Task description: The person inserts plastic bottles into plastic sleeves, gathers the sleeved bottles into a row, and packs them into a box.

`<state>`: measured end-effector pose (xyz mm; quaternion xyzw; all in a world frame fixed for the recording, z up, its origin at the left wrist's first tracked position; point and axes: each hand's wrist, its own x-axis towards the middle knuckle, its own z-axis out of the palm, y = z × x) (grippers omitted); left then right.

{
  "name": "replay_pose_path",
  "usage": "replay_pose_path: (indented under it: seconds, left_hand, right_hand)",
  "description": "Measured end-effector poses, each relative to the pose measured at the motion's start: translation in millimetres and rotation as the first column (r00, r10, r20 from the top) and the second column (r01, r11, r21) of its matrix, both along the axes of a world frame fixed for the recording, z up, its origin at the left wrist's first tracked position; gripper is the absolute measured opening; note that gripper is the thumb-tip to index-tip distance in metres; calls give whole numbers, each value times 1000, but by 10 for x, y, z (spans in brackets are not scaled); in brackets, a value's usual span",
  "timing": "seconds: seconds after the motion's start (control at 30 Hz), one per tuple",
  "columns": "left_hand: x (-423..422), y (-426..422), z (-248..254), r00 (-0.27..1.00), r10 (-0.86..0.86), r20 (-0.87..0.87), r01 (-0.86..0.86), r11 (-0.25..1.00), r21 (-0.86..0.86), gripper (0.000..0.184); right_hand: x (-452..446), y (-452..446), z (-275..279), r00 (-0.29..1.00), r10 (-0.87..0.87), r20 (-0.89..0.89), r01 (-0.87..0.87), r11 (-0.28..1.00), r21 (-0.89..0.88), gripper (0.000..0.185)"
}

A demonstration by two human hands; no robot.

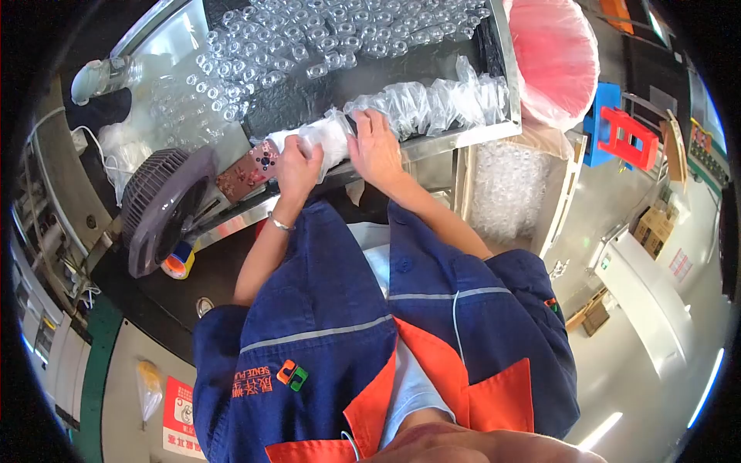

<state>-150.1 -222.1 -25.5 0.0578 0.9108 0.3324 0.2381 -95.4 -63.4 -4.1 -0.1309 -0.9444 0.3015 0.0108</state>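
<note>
My left hand [299, 168] has its fingers curled on a bunched white plastic bag [330, 133], with the thumb toward the right. My right hand [377, 150] lies against the right side of the same bag, its fingers close together and bent over the plastic. A row of crumpled clear plastic bags [440, 108] runs rightward from it along the tray's near edge. Left of my left hand, a phone-like flat thing with a floral cover [248, 173] rests on the edge. Many small clear plastic parts [309, 35] are spread over the dark tray beyond my hands.
A grey fan [166, 204] stands at the left, above a tape roll [179, 261]. At the right are a pink-lined bin [552, 58], a box of clear parts [508, 189] and red and blue plastic holders [627, 139]. The tray has a metal rim [478, 136].
</note>
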Motion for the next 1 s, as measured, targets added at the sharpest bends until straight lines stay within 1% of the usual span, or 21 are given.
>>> replay_pose_path:
  seconds: [0.03,0.1,0.13,0.23,0.3,0.4,0.43,0.53,0.63,0.73,0.83,0.93,1.0]
  left_hand:
    - [-31,26,-50,998,-61,-19,60,998,-35,36]
    - [-69,113,-128,982,-184,-47,178,979,-99,36]
    - [-69,166,-151,980,-194,-54,189,979,-77,36]
    - [-48,303,-223,977,-209,-53,208,978,-13,36]
    - [-18,363,-284,979,-205,-19,205,978,38,35]
    - [-16,381,-351,986,-167,18,166,984,61,33]
    - [-21,381,-361,984,-179,7,179,982,56,34]
    - [-33,387,-358,982,-191,-15,191,980,49,36]
    - [-39,408,-345,985,-175,-8,175,983,59,39]
    - [-32,411,-325,984,-178,23,176,982,61,41]
    - [-34,407,-300,984,-175,40,172,983,70,41]
    - [-28,367,-326,985,-172,29,170,983,77,41]
    - [-41,338,-335,985,-170,19,168,982,81,41]
  right_hand:
    - [9,37,-19,998,11,66,-15,998,66,45]
    - [21,20,-82,985,23,168,-39,995,93,45]
    - [22,10,-120,975,30,218,-54,993,105,46]
    - [23,-18,-216,978,-49,205,19,989,147,40]
    - [60,-16,-224,963,-113,246,78,986,147,32]
    - [121,52,-333,939,-176,297,130,977,168,23]
    - [149,74,-380,931,-189,311,140,975,175,20]
    - [183,105,-388,963,-118,244,65,974,215,16]
    - [122,102,-316,966,-170,194,126,967,221,15]
    - [80,60,-226,986,-83,144,48,972,229,16]
    - [72,-24,-311,959,15,284,-86,967,239,16]
    - [37,-124,-309,923,43,382,-171,936,309,17]
    - [-11,-148,-305,892,50,449,-201,934,296,20]
